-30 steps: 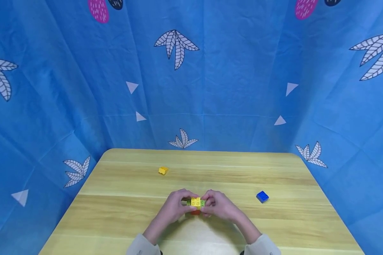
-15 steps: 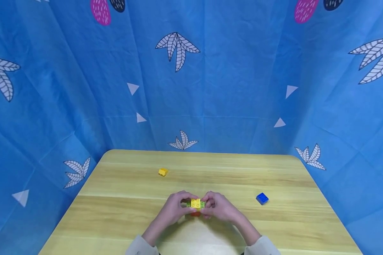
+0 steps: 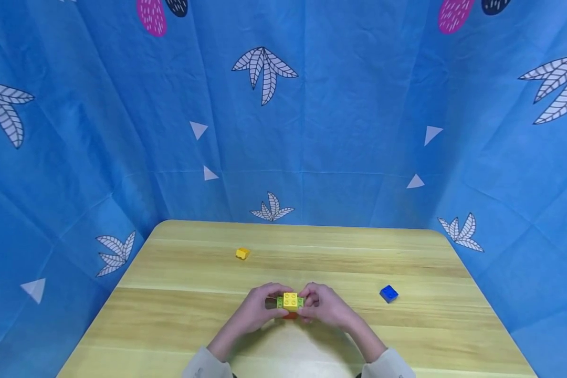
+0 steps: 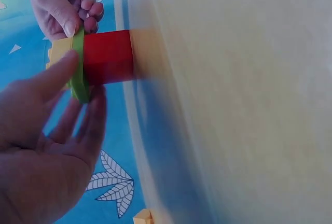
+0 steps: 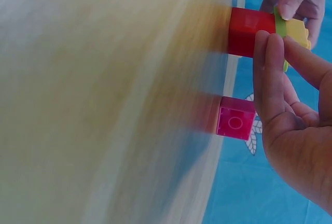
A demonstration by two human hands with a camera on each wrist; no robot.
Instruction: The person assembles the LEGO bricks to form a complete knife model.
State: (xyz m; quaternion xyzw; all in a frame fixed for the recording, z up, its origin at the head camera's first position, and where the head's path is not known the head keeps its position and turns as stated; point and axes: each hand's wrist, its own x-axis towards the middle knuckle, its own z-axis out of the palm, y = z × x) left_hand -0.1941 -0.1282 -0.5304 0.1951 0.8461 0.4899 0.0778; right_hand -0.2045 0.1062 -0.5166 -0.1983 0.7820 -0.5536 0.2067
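Between my hands stands a stack of toy bricks: a red brick (image 5: 249, 29) at the bottom, a thin green plate (image 4: 79, 68) above it, and a yellow two-by-two brick (image 3: 290, 300) on top. The plate sticks out beyond the bricks at both sides. My left hand (image 3: 259, 310) pinches the stack from the left, its thumb near the seam of yellow and green. From the right, my right hand (image 3: 327, 307) pinches the plate's other end. The red brick's lower end is right at the tabletop.
A small yellow brick (image 3: 242, 253) lies at the back left of the wooden table (image 3: 179, 325). A blue brick (image 3: 389, 294) lies to the right. In the right wrist view, a pink-looking brick (image 5: 236, 119) shows its hollow side. Blue patterned cloth (image 3: 349, 105) surrounds the table.
Both hands keep their hold on the stack at the same spot. The left fingers and thumb have drawn slightly back from the yellow top brick.
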